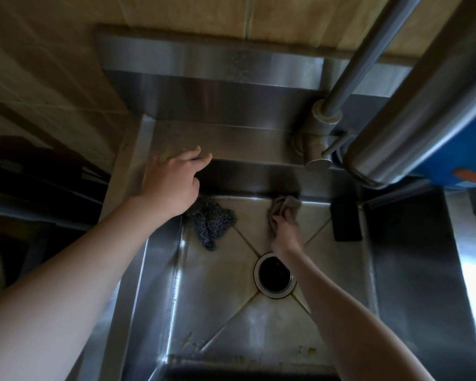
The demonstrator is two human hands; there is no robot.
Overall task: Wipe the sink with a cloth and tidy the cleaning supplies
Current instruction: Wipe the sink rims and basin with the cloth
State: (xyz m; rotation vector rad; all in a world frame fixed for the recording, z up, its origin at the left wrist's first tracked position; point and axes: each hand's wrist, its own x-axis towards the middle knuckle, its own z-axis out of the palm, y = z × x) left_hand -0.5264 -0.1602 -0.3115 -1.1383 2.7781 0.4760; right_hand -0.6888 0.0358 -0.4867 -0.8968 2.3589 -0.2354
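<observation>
Two bare hands work over a stainless-steel sink (pixel 162 292) seen from above; clock directions take the round drain (pixel 275 274) in the basin floor as the centre.

Far out at 10 o'clock, the left hand (pixel 173 180) rests on the flat ledge (pixel 173 138) at the sink's back-left corner. Its fingers are loosely extended, their tips touch the metal, and it holds nothing. Just below that hand, also at about 10 o'clock but down on the basin floor, lies a grey steel-wool scrubber (pixel 212 221), tucked into the back-left corner and partly hidden by the wrist.

At 12 o'clock, the right hand (pixel 285 229) reaches in from the lower right, its forearm crossing the drain's right edge. Its fingers are curled round a crumpled brownish cloth (pixel 286 204), which it presses onto the basin floor where this meets the back wall.

At 2 o'clock, a black sponge (pixel 346 221) stands against the back-right corner, well apart from the cloth. Farther out at 1 o'clock, a faucet (pixel 322 133) rises from the back ledge. To its right, a thick steel cylinder (pixel 412 105) slants across the upper-right corner, with part of a blue container (pixel 470 158) beside it. Beige tiled wall (pixel 176 12) runs along 12 o'clock, behind the sink.
</observation>
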